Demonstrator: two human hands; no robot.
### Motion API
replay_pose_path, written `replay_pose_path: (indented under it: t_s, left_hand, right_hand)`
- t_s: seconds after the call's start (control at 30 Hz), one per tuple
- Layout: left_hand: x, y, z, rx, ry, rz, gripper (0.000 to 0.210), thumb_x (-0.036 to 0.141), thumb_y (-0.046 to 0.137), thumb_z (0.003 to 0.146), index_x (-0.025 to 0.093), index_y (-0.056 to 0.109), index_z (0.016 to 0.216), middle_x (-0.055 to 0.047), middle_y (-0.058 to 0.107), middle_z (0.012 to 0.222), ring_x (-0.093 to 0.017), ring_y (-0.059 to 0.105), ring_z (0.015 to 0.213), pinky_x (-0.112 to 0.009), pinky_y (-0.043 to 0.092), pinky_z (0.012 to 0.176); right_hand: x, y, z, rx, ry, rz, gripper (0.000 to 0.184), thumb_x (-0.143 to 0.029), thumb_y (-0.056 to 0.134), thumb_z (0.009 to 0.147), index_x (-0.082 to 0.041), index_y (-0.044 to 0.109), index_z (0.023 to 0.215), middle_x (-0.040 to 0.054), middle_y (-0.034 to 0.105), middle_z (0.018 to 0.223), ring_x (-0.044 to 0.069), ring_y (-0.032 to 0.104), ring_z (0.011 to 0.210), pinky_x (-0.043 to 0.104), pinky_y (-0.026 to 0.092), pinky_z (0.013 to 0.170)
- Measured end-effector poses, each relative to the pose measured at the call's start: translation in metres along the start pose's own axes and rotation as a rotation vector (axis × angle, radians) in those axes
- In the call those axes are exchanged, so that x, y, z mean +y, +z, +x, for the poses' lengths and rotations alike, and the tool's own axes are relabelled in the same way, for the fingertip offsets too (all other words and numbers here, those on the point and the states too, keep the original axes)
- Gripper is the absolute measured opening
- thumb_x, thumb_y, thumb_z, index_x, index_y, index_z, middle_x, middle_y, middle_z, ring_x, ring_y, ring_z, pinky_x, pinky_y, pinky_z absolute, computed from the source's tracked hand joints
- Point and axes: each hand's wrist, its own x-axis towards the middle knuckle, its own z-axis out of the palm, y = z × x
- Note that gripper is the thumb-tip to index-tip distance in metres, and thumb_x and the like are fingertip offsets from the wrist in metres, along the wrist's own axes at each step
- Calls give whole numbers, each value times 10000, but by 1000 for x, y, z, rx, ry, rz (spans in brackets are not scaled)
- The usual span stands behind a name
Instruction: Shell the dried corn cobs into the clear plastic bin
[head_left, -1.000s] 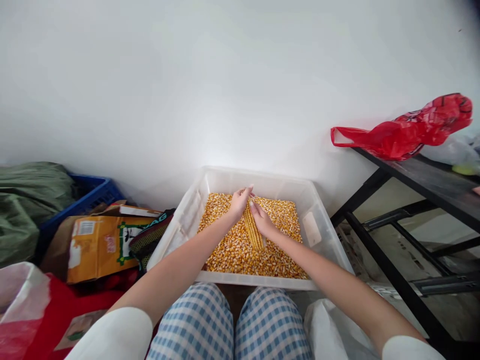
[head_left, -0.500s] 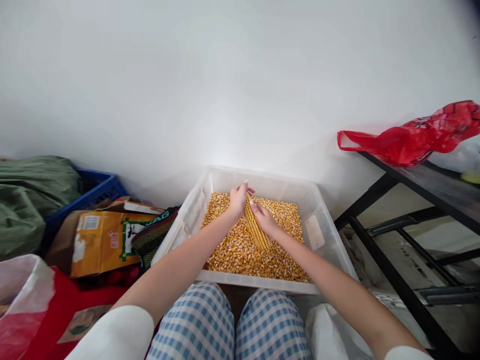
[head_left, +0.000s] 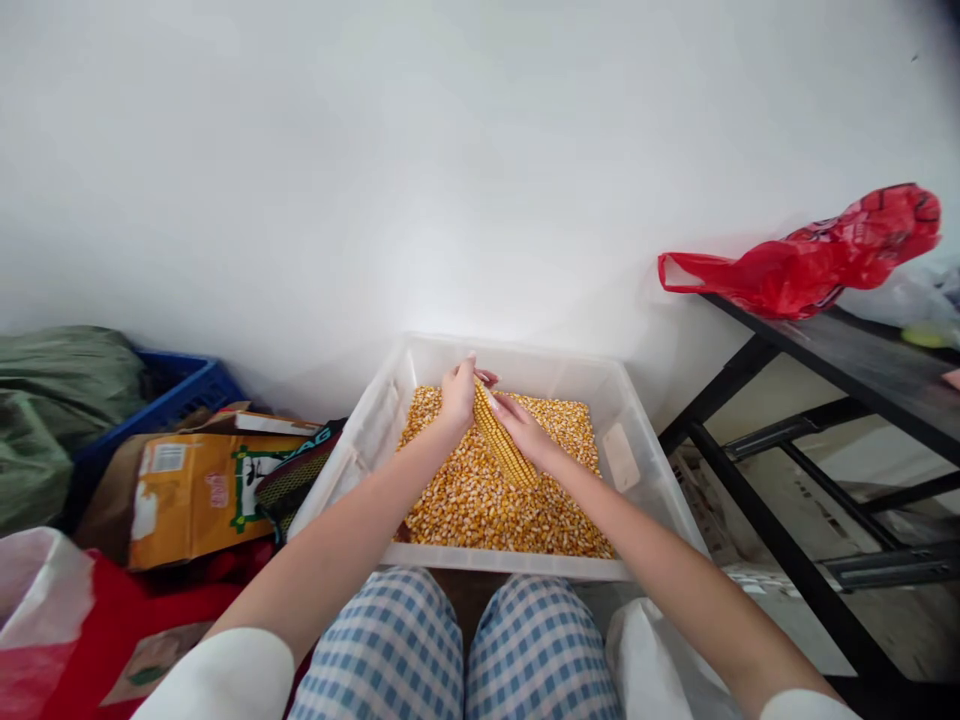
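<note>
A yellow corn cob [head_left: 501,445], its kernels in neat rows, is held at a slant over the bin, its lower end toward me. My left hand [head_left: 459,392] is closed around the cob's far end. From the right side, my right hand [head_left: 523,428] grips the upper part of the cob, fingers partly hidden. Beneath both hands, loose corn kernels [head_left: 480,515] cover the floor of a translucent plastic bin [head_left: 517,567], which stands just beyond my knees.
On the left are an orange cardboard box [head_left: 199,495], a blue crate [head_left: 184,390], a green bag [head_left: 67,400] and a red-and-white bag [head_left: 67,640]. A black metal-framed table [head_left: 757,500] with a red plastic bag [head_left: 810,265] stands right. A white wall [head_left: 480,180] rises behind.
My right hand has shifted a little along the cob, its fingers now lying flatter against it. The whole view has moved slightly, so the bin and hands appear further left.
</note>
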Motion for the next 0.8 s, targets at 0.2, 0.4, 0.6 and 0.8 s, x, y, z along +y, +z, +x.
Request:
replay_pose_path:
  t_s: [0.2,0.4,0.6,0.8]
  left_hand:
    - [0,-1,-2,34,-9,55,309,422,499,703,177,461,518,-26,511,407,-157,532,437,-275,431,518]
    - [0,0,-3,4,-13,108,304,426,484,712,179,454,537,0,481,385,-122,453,340,-246,392,423]
    - [6,-10,11,123,9,27,256,393,475,695,181,444,554,-2,486,381,-144,516,397,-241,412,448]
    - [6,-6,6,105,31,33,259,381,480,700,178,443,543,-2,479,378,-151,524,402,-251,425,465]
  right_hand:
    - [5,8,-3,54,9,-3,486,-535,293,854,-253,553,1153,26,585,1163,185,500,1119,353,339,972]
    - [8,4,0,49,59,145,521,-544,236,863,-238,591,1092,26,612,1111,174,532,1068,340,369,942]
    - [-2,-4,-3,-38,41,-94,442,-536,381,822,-222,596,1046,43,627,1065,194,555,1008,342,383,909]
    - [-4,8,-8,87,30,-231,505,-529,219,871,-226,605,994,61,642,982,194,571,954,327,389,873]
